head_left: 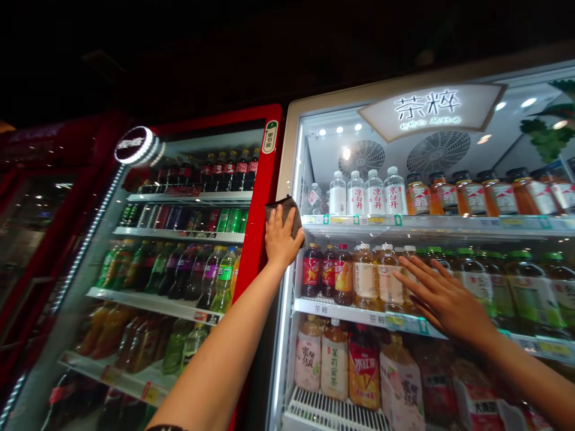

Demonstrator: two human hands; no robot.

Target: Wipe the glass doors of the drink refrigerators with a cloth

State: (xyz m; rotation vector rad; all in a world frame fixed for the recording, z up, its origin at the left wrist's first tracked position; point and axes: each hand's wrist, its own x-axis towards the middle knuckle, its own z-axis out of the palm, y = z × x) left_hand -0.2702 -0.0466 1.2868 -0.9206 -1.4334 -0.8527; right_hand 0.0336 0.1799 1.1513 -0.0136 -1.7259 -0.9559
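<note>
My left hand (282,234) presses a dark grey-brown cloth (294,222) against the pale frame of the right fridge (290,140), close to the red frame beside it. Its fingers lie spread over the cloth, which sticks out above and to the right of them. My right hand (442,294) is raised before the glass door of the right fridge, fingers apart and nothing in them. Behind it are the middle-shelf bottles (390,275). Whether its fingertips touch the glass cannot be made out.
A red-framed fridge (269,173) full of bottles and cans stands at the left, beside another red cabinet (36,221). Clear bottles (375,194) and amber bottles (469,194) line the right fridge's top shelf, under a lit sign (431,111).
</note>
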